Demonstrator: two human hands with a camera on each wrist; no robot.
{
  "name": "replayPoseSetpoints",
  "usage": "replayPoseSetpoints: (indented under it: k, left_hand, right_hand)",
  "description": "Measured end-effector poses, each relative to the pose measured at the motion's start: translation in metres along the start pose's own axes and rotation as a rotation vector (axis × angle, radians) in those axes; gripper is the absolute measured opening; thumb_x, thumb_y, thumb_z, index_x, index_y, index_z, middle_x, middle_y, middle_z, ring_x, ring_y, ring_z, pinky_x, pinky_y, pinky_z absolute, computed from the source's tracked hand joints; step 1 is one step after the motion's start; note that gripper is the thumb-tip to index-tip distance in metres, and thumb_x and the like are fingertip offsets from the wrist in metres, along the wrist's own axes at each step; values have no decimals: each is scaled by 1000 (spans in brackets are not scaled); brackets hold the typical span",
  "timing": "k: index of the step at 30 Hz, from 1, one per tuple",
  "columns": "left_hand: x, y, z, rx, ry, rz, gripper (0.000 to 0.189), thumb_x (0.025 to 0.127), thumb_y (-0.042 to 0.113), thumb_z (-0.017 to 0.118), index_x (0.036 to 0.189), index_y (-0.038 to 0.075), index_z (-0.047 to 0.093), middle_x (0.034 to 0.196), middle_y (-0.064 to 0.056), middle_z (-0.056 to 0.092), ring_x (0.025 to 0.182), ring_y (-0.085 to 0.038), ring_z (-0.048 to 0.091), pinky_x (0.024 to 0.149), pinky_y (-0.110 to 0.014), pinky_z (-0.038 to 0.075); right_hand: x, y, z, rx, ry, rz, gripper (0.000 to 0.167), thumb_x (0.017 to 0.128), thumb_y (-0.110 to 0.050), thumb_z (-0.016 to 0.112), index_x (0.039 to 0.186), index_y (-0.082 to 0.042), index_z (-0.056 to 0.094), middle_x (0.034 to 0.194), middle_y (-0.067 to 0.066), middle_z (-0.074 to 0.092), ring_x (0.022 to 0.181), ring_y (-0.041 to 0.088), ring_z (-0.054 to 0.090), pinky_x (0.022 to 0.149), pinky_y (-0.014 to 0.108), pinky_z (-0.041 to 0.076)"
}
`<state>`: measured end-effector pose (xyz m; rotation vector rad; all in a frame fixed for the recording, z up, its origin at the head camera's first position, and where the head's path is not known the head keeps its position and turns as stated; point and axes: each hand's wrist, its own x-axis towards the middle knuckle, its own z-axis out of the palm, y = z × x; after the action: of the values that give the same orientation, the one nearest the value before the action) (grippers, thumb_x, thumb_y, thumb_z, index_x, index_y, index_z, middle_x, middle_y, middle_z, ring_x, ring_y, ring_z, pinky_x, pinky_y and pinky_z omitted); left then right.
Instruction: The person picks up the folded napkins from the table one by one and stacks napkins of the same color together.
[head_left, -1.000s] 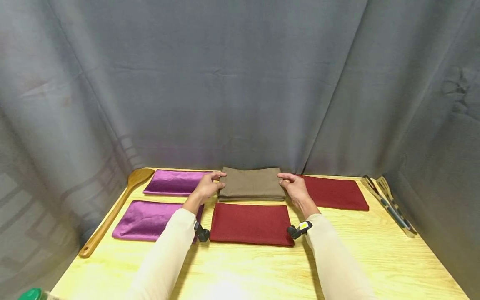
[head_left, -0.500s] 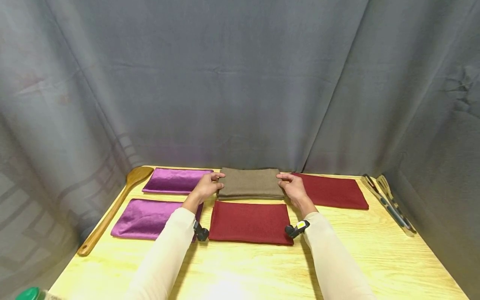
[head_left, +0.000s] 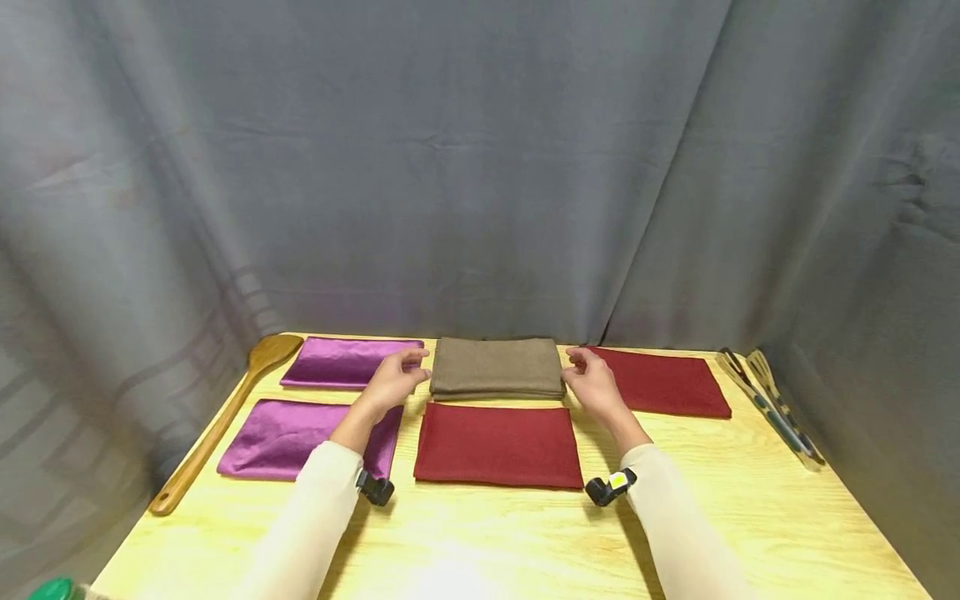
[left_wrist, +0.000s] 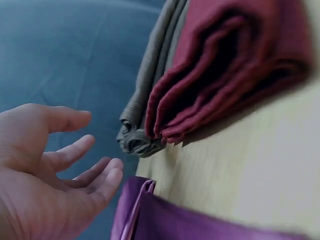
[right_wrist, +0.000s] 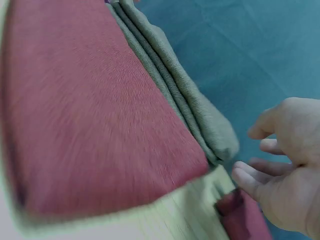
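Note:
A folded grey-brown cloth [head_left: 498,368] lies at the back middle of the table, its layered edge showing in the right wrist view. My left hand [head_left: 393,380] is just off its left end, fingers loosely bent with nothing between them. Off the right end, my right hand [head_left: 594,385] is likewise apart from the cloth and holds nothing. In front lies a folded dark red cloth [head_left: 498,446]. Another red cloth [head_left: 663,382] is beyond my right hand. Two folded purple cloths, a rear one [head_left: 348,362] and a front one [head_left: 288,439], lie by my left hand and forearm.
A long wooden spoon [head_left: 221,425] lies along the table's left edge. Metal tongs [head_left: 772,408] lie near the right edge. A green cap [head_left: 52,590] shows at the bottom left corner. Grey curtains [head_left: 450,167] hang around the back and sides.
Both hands have let go of the grey-brown cloth's ends and drawn apart, the left leftward and the right slightly rightward. The cloth stays flat in its place.

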<state>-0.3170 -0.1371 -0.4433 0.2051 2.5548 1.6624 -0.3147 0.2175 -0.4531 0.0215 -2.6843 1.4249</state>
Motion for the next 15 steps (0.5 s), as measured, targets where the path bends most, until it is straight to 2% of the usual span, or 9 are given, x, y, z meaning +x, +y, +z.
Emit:
replayPoseSetpoints:
  k: [2,4,8,11,15]
  left_hand:
    - [-15,0,-4,-17,0,21,48,98,6,59,144,-5,52,146,-32,52,126,-40,58,96,-42,53]
    - [-30,0,-5,-8,-12,39,47,98,6,60,143,-5,53,143,-32,55,123,-40,61,98,-41,54]
    - [-57,-1,-5,27,-38,24,44,97,11,65,138,-3,58,133,-27,62,116,-35,66,96,-44,55]
    - [-73,-2,-2,96,-56,7,41,95,14,69,134,3,61,120,-21,70,108,-30,68,93,-44,56]
    - [-86,-2,5,225,-68,33,39,91,18,74,129,10,66,113,-17,73,105,-28,68,91,-48,55]
  right_hand:
    - [-9,-1,-6,-9,-8,-35,46,98,-5,56,142,6,53,136,29,60,124,40,59,103,45,50]
    - [-20,-1,-12,-2,-20,-56,44,99,-4,57,141,7,54,134,29,61,121,38,61,98,35,52]
    - [-46,3,-20,28,-52,-74,41,99,-3,59,138,8,55,128,28,63,115,34,63,86,18,51]
    - [-66,6,-22,84,-98,-52,41,99,-1,59,138,9,54,126,28,63,110,31,67,84,20,56]
    - [-88,9,-20,191,-177,21,41,99,1,56,139,12,50,120,28,62,101,25,70,84,31,61]
